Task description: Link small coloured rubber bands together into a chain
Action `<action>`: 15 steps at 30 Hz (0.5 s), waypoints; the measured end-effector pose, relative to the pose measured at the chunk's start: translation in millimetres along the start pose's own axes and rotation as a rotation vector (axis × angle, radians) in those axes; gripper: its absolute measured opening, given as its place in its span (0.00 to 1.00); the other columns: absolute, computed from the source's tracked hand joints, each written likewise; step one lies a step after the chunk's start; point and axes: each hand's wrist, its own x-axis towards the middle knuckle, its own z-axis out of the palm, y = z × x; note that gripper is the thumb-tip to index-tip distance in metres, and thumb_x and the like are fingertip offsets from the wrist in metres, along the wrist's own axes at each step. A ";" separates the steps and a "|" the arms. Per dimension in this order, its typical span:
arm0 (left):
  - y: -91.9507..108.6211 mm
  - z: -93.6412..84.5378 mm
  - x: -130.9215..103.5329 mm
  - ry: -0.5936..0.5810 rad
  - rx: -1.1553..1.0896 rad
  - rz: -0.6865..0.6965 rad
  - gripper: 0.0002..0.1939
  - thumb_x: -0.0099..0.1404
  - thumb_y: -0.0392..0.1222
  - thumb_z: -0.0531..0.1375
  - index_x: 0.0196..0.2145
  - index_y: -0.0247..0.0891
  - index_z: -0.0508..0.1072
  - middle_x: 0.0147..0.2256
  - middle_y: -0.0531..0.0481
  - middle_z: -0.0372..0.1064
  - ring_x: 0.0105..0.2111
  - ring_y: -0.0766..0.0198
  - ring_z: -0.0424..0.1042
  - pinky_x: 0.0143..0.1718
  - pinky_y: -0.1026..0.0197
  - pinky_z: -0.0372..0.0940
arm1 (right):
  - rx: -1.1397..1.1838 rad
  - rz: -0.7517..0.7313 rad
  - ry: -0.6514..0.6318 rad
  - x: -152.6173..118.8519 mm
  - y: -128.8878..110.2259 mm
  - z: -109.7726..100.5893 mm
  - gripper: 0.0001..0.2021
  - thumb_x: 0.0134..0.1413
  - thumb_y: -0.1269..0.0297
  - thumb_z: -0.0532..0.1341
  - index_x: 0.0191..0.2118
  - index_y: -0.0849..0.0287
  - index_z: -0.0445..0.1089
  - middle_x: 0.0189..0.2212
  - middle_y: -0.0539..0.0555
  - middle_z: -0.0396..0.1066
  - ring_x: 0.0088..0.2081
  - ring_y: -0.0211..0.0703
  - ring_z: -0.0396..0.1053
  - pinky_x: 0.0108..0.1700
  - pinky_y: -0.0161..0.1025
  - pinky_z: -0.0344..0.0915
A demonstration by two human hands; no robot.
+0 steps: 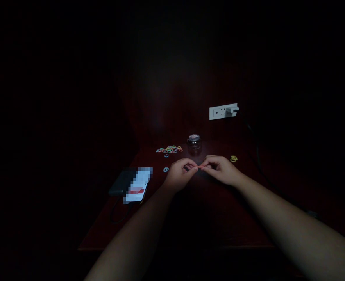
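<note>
Though thin — orange band [200,167] (between hands [180,173] [221,169])

From here: round clear lidded jar [194,144] on dark-red table [210,222]. Left of jar, multicoloured thin-ring pile [172,149]; right, nearer, yellow thin-ring cluster [233,159]; front-left, white-screened rectangular phone [140,183]; behind-right, white rectangular socket plate [219,112].

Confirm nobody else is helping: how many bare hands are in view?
2: bare left hand and bare right hand, side by side over the dark red table, pinching one thin orange band.
</note>
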 end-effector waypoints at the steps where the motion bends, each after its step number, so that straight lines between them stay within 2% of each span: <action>1: 0.0 0.0 -0.1 -0.001 0.004 0.001 0.08 0.59 0.42 0.58 0.33 0.35 0.72 0.31 0.49 0.70 0.30 0.68 0.67 0.28 0.68 0.60 | -0.005 0.003 0.003 0.0 -0.1 -0.2 0.11 0.52 0.60 0.59 0.31 0.63 0.73 0.23 0.51 0.64 0.26 0.36 0.61 0.28 0.34 0.57; 9: 1.0 -0.9 -0.9 -0.009 0.018 0.027 0.07 0.59 0.41 0.57 0.32 0.35 0.71 0.30 0.50 0.68 0.29 0.69 0.65 0.28 0.68 0.59 | -0.008 0.004 0.038 2.0 2.8 -7.1 0.10 0.52 0.61 0.58 0.31 0.63 0.72 0.27 0.54 0.69 0.29 0.39 0.65 0.31 0.35 0.60; 15: 5.2 -0.7 0.0 -0.003 0.002 0.005 0.07 0.59 0.41 0.57 0.32 0.35 0.71 0.31 0.50 0.68 0.30 0.68 0.66 0.28 0.68 0.60 | 0.011 0.012 0.029 0.0 -1.6 1.4 0.10 0.52 0.61 0.58 0.28 0.62 0.70 0.22 0.51 0.66 0.26 0.37 0.62 0.29 0.34 0.58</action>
